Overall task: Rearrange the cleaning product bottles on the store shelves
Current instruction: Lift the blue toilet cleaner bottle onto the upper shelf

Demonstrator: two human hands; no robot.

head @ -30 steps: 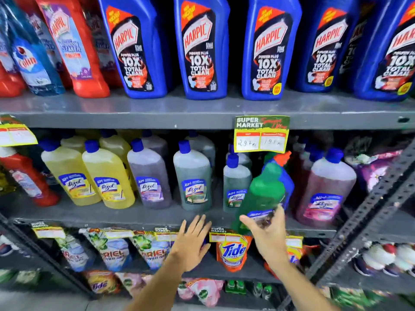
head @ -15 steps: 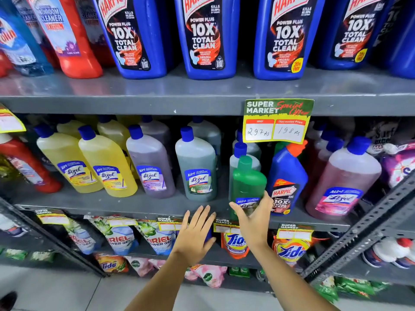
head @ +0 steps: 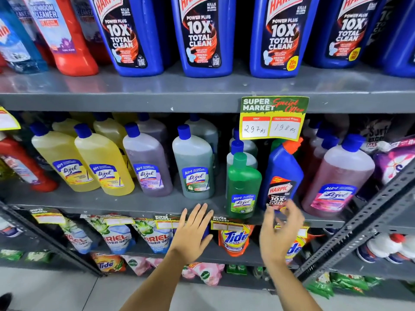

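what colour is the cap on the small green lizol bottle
Green, matching the bottle; the small green Lizol bottle shows best in the head view.

A small green Lizol bottle (head: 243,187) with a green cap stands upright at the near edge of the middle shelf (head: 134,204), between a grey-green Lizol bottle (head: 194,167) on its left and a blue, orange-capped Harpic bottle (head: 283,176) just beside its right.

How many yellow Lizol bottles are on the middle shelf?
4 at least. Two stand in front at the left: yellow bottle one and yellow bottle two. Two more behind them are partly hidden; others may be out of sight.
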